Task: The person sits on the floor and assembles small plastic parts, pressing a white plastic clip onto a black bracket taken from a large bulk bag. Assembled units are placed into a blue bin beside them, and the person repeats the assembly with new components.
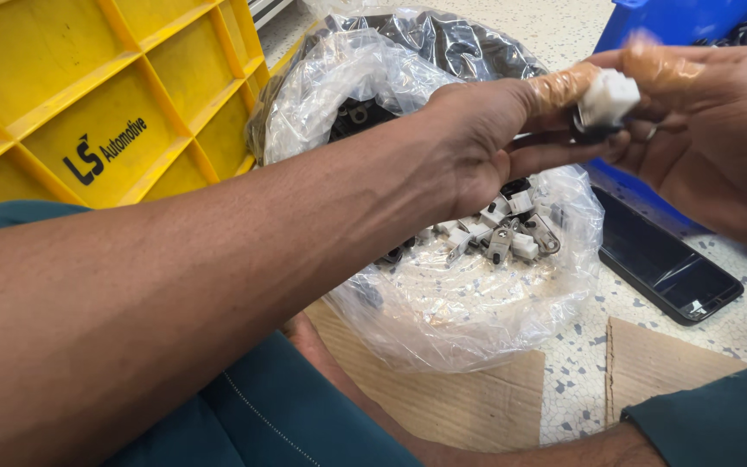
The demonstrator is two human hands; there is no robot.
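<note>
Both hands, left [477, 143] and right [711, 130], pinch one white connector [609, 97] above the clear parts bag [469, 294]; fitting underway, next needs aligned pressing.

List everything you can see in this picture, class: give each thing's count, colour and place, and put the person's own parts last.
small part: one, white with a dark piece under it, pinched between both hands' fingertips
clear plastic bag: one, see-through, open on the floor under the hands
loose small parts: many, white, grey and black, lying in the bag
crate: one, yellow, upper left
bin: one, blue, upper right
phone: one, black, flat on the speckled floor at right
cardboard pieces: two, brown, on the floor below the bag
left hand: one, orange cot on a fingertip, holding the part
right hand: one, orange cot on a fingertip, holding the part
</note>
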